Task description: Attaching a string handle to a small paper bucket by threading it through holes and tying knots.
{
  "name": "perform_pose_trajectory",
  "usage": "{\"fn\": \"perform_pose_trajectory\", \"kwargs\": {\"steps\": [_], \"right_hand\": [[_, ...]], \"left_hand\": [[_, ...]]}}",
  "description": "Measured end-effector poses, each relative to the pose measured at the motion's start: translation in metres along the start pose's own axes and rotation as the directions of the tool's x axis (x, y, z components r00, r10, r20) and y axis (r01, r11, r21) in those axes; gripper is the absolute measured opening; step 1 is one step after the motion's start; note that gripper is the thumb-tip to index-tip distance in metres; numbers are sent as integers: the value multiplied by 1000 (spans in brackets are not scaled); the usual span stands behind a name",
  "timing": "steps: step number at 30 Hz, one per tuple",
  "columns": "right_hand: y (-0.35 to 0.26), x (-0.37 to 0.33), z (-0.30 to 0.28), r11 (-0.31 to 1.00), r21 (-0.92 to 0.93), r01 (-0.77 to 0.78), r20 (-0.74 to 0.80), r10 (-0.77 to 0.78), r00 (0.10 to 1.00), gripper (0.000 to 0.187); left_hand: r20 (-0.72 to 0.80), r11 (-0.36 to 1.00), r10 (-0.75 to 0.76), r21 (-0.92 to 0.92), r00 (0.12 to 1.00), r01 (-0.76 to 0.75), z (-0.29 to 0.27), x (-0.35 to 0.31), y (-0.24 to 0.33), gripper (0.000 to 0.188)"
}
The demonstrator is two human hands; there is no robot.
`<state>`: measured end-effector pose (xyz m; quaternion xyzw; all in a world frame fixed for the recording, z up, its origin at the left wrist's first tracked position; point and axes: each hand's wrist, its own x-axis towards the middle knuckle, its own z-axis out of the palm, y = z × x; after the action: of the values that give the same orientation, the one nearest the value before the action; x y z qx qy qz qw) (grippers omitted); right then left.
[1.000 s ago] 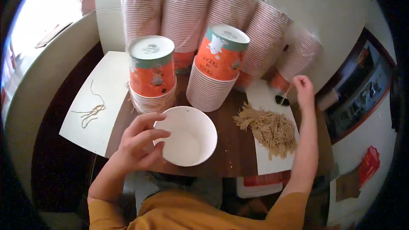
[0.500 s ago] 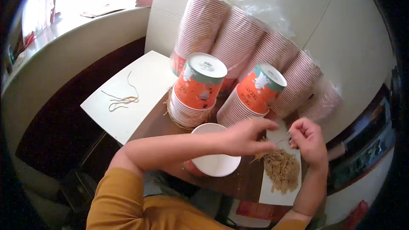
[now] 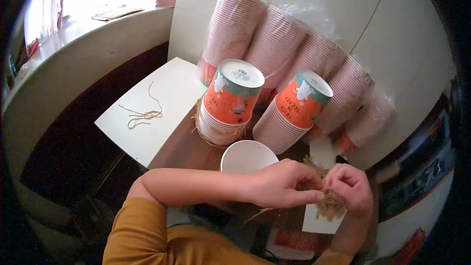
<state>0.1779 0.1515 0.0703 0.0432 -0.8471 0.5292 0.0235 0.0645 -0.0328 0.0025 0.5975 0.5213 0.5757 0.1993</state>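
Observation:
My left hand (image 3: 289,184) reaches across from the left, its thumb and fingertips pinched. Against those fingertips sits my right hand (image 3: 349,186), its fingers curled in. A thin strand of tan twine (image 3: 257,214) seems to run between them, one end trailing out under my left forearm; the pinch itself is mostly hidden. Just below my hands lies a pile of short tan twine pieces (image 3: 331,208) on a white surface (image 3: 319,223). Beside my left forearm, an open white-lined paper cup (image 3: 248,154) stands mouth up, its lower part covered by my arm.
Two upside-down stacks of orange and green paper cups, a left one (image 3: 230,103) ringed with twine and a right one (image 3: 294,110), stand beyond. Plastic-wrapped cup stacks (image 3: 267,44) lean along the wall. Looped twine (image 3: 144,114) lies on a white board (image 3: 167,83) at left.
My hands have come together and moved down nearer me, over the twine pile. A strand end now shows below my left forearm. The cup stacks stay put.

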Motion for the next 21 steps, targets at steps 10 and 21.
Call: {"fn": "perform_pose_trajectory", "kwargs": {"steps": [10,21], "right_hand": [[-3,-18,20,997,27,77,57,-78,995,16],[51,-6,-10,845,527,93,-188,9,982,16]], "left_hand": [[103,929,-46,-360,994,80,13,-30,1,24],[-58,734,-528,-532,847,421,-34,-120,-17,16]]}}
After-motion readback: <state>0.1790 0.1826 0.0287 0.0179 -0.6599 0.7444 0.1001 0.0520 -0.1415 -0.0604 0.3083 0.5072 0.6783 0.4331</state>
